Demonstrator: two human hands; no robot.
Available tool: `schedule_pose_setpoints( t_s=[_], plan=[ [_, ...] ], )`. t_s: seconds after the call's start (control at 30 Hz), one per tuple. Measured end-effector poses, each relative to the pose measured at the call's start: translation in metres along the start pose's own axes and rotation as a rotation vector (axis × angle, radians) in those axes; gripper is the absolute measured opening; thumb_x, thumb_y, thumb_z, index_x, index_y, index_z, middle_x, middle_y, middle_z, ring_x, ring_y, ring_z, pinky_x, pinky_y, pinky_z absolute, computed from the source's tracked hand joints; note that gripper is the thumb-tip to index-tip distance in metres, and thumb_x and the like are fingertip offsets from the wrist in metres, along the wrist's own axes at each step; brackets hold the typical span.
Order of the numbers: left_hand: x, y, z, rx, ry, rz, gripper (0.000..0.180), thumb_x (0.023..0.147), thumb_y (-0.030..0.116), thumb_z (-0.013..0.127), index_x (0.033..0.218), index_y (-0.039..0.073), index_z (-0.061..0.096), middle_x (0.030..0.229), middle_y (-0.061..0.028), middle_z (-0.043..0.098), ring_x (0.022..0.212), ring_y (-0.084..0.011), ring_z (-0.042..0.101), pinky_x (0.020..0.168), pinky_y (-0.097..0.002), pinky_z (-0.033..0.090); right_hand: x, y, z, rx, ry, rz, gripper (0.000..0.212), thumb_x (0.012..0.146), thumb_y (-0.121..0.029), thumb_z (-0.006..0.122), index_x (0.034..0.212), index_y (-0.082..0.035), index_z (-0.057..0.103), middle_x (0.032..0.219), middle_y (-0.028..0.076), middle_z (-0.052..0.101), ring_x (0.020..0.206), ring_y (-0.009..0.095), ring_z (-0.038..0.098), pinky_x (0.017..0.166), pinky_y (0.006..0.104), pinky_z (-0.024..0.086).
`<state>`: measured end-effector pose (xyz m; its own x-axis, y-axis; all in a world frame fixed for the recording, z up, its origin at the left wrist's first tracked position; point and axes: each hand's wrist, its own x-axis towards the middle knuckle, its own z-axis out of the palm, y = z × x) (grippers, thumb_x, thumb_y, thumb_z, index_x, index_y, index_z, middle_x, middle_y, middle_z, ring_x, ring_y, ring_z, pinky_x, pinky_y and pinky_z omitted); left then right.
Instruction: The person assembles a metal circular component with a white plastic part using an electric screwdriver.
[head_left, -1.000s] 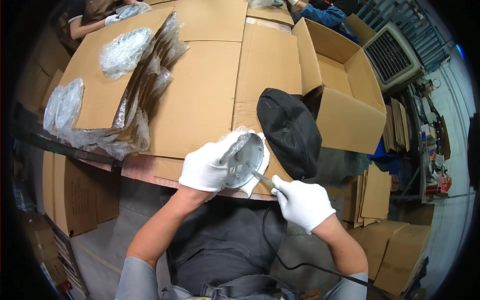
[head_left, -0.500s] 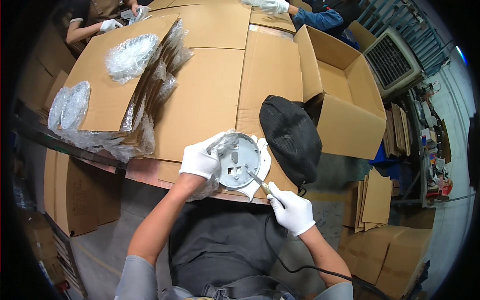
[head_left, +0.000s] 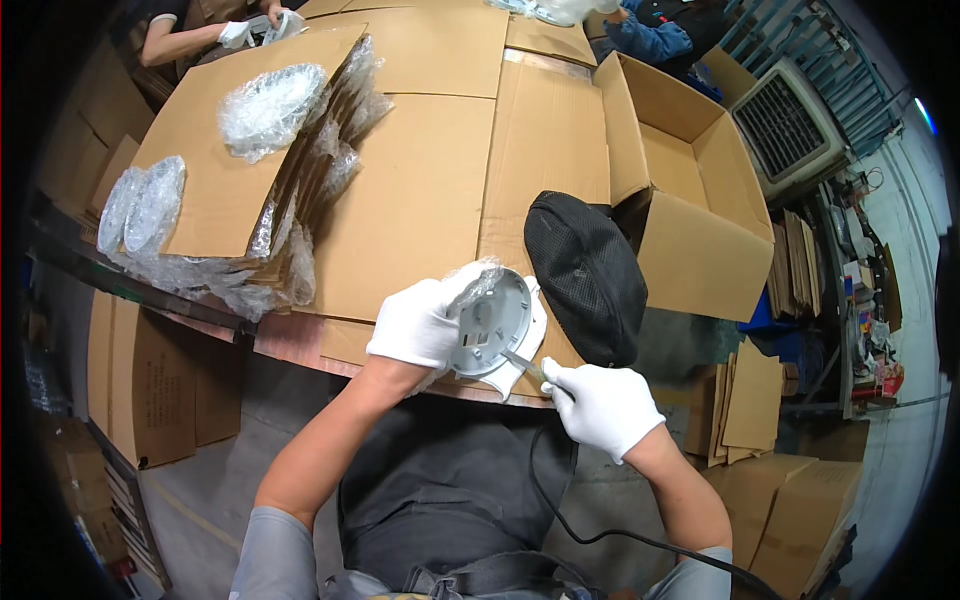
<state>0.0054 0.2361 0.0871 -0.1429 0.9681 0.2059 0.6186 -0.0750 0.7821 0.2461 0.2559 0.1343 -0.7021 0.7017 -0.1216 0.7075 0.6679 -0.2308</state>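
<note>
My left hand (head_left: 420, 322), in a white glove, is closed around the left side of a round grey plastic part (head_left: 508, 305) with small cutouts and raised posts. Clear bubble wrap (head_left: 474, 284) bunches between glove and part. In my right hand (head_left: 606, 405), also gloved, is a slim tool with a flat metal blade (head_left: 522, 363); its tip meets the part's lower right edge. Most of the tool's handle is hidden by my fingers. Beneath the part, a white cloth-like piece (head_left: 508, 381) lies at the table's near edge. A black mesh bag (head_left: 585, 277) rests just right of it.
At left stands a stack of cardboard sheets (head_left: 215, 205) layered with bubble wrap and wrapped round parts (head_left: 270, 108). An open carton (head_left: 690, 180) sits at right. A black cord (head_left: 640, 540) runs by my right forearm. Two people work across the table.
The round part has tilted up toward the right in my left hand. My right hand has shifted slightly right, with the blade now at the part's edge. The far-right person's gloved hand has moved right.
</note>
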Motion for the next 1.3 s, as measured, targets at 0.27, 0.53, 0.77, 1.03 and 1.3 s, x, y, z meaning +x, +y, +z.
schedule_pose_setpoints(
  t_s=[0.27,0.53,0.77,1.03,1.3],
  plan=[
    [0.007,-0.036,0.014,-0.082,0.049,-0.152,0.033,0.091,0.004,0.053,0.121,0.012,0.067,0.102,-0.0182,0.07,0.091,-0.0319,0.069,0.082,-0.0344,0.053,-0.017,0.008,0.043,0.166,0.138,0.083,0.028,0.087,-0.021,0.064,0.114,-0.016,0.07,0.076,0.007,0.069,0.064,0.024,0.067,0.057,0.0344,0.054],
    [-0.011,-0.027,0.035,-0.318,0.236,-0.294,0.042,0.085,0.006,0.058,0.127,0.0,0.059,0.113,-0.0189,0.069,0.104,-0.0235,0.068,0.092,-0.0283,0.05,-0.034,0.007,0.093,0.472,0.39,0.2,0.029,0.088,-0.026,0.068,0.115,-0.015,0.071,0.081,0.009,0.07,0.067,0.023,0.069,0.061,0.0317,0.055],
    [-0.031,-0.02,0.042,-0.253,0.382,-0.299,0.046,0.086,0.003,0.055,0.131,-0.005,0.055,0.115,-0.0204,0.069,0.107,-0.019,0.067,0.091,-0.029,0.051,-0.034,0.002,0.067,0.498,0.342,0.181,0.029,0.089,-0.026,0.068,0.116,-0.016,0.07,0.081,0.009,0.07,0.067,0.023,0.068,0.062,0.0312,0.055],
    [-0.002,-0.007,-0.01,0.064,-0.074,-0.201,0.043,0.081,-0.003,0.052,0.12,0.009,0.067,0.095,-0.019,0.071,0.084,-0.0279,0.072,0.079,-0.0329,0.056,-0.026,0.021,0.011,0.046,0.184,0.06,0.026,0.091,-0.03,0.062,0.114,-0.018,0.068,0.073,0.005,0.065,0.062,0.024,0.066,0.055,0.0353,0.052],
    [0.013,0.015,-0.018,0.161,-0.24,-0.072,0.043,0.082,-0.002,0.053,0.119,0.014,0.067,0.092,-0.0189,0.069,0.078,-0.0338,0.068,0.073,-0.0366,0.054,-0.004,0.018,0.0,-0.021,0.13,-0.037,0.02,0.091,-0.026,0.061,0.106,-0.016,0.068,0.067,0.007,0.063,0.059,0.025,0.064,0.052,0.0376,0.051]
  ],
)
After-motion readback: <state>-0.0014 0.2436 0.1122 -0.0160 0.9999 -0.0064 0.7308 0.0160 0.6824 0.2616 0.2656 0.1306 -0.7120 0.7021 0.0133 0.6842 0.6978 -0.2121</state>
